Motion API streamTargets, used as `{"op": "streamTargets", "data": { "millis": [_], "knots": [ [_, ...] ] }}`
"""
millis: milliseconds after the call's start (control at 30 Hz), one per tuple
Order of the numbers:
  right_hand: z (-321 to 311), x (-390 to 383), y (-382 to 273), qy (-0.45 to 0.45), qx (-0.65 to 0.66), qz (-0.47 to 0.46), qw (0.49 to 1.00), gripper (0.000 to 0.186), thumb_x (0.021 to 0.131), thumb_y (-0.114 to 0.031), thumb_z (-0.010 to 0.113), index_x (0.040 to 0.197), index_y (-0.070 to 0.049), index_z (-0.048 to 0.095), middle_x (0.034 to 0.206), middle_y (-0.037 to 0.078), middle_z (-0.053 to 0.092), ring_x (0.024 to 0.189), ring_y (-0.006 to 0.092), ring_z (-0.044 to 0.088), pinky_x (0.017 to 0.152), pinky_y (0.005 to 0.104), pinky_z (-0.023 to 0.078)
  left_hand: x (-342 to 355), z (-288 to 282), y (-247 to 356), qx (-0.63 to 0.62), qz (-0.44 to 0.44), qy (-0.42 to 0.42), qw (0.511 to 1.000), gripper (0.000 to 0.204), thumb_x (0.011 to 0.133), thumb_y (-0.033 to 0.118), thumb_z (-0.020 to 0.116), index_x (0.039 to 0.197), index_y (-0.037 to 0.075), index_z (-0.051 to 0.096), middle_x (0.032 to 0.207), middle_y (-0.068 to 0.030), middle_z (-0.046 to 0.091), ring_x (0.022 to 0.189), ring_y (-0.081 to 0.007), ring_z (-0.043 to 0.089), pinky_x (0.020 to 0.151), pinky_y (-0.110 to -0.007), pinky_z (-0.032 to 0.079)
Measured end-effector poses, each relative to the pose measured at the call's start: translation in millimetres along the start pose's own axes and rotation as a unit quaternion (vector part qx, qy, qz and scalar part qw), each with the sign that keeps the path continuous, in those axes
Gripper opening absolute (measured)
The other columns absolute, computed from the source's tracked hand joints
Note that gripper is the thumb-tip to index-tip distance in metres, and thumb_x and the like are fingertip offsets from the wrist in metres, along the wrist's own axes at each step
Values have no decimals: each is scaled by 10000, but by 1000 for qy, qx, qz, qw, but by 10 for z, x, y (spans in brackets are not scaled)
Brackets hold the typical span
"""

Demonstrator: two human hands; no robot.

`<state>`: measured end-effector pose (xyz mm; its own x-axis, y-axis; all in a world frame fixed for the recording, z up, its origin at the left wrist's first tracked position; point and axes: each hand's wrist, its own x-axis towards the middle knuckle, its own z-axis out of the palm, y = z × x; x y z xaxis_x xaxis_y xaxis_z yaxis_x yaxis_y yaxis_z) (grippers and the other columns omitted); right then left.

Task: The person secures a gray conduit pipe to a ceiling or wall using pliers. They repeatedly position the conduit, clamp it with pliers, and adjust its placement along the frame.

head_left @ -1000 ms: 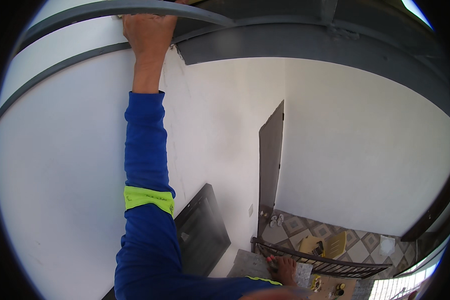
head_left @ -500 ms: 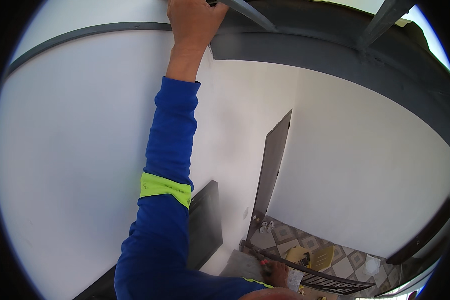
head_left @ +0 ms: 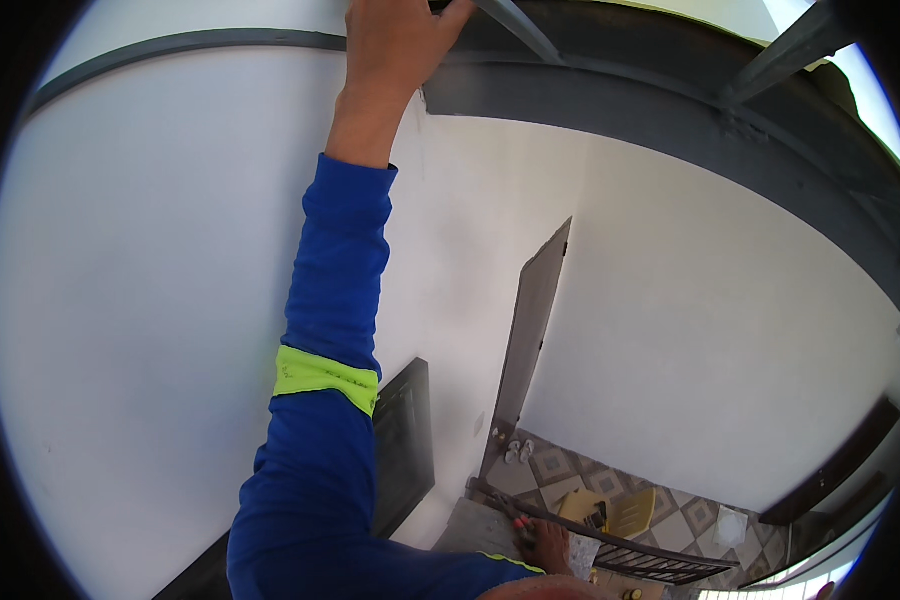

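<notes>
My left arm, in a blue sleeve with a bright yellow-green band, stretches up along the white wall. My left hand (head_left: pixel 398 42) is at the grey metal roof frame (head_left: pixel 530 88). Its thumb sticks out to the right beside a slanting grey bar (head_left: pixel 519 28); the other fingers are cut off by the top edge. Low in the view, my right hand (head_left: pixel 550 548) is closed round a small dark tool with red parts (head_left: pixel 523 530), whose kind I cannot make out. That hand is near a dark railing and partly hidden.
White walls (head_left: pixel 710 320) enclose the space. A dark panel (head_left: pixel 407 440) stands by my left arm. Far below are a patterned tile floor (head_left: pixel 550 466), a brown door (head_left: pixel 532 335), a yellow plastic chair (head_left: pixel 632 513), sandals (head_left: pixel 519 452) and the dark railing (head_left: pixel 660 561).
The view has shifted a little, with the floor and door now further left. My left hand sits slightly higher, its thumb reaching further right. My right hand still grips the tool.
</notes>
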<state>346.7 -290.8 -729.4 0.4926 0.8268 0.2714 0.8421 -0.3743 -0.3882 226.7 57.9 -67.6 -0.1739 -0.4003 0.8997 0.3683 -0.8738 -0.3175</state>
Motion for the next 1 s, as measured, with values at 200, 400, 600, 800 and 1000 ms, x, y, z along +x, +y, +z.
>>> {"op": "streamTargets", "data": {
  "millis": [200,400,600,800,1000],
  "knots": [
    [-3,-3,-4,-5,5,3,1000,552,785,-421,811,1224,-143,626,1126,73,666,1123,294,602,1020,452,406,-53,46,-45,26,15,14,999,340,819,158,804,1103,10,688,1171,-195,675,1130,-392,617,1006,-462,487],
    [-26,0,-34,11,1,-2,1000,563,780,-414,817,1229,-132,628,1129,72,664,1132,297,595,1022,448,402,-62,87,-70,17,11,31,999,338,799,145,813,1088,18,691,1170,-191,674,1130,-390,615,998,-461,489],
    [3,-18,-18,-4,-3,12,1000,573,780,-416,816,1237,-131,620,1128,74,661,1140,297,590,1026,447,397,-25,73,-51,5,3,36,999,329,789,155,815,1067,38,684,1128,-175,678,1085,-394,621,961,-460,494],
    [15,-11,3,-10,-19,-3,1000,560,795,-414,804,1231,-123,608,1128,86,657,1140,303,589,1012,443,399,-18,70,-37,0,-2,33,999,307,803,165,813,1036,32,663,1077,-171,669,1038,-399,624,911,-464,498],
    [1,-18,-18,-1,37,2,999,461,857,-360,754,1227,-125,611,1150,118,651,1155,318,589,1005,468,401,15,9,-100,71,-83,-57,992,368,892,323,770,1121,45,693,1081,-144,726,985,-300,701,837,-384,536]
  ]
}}
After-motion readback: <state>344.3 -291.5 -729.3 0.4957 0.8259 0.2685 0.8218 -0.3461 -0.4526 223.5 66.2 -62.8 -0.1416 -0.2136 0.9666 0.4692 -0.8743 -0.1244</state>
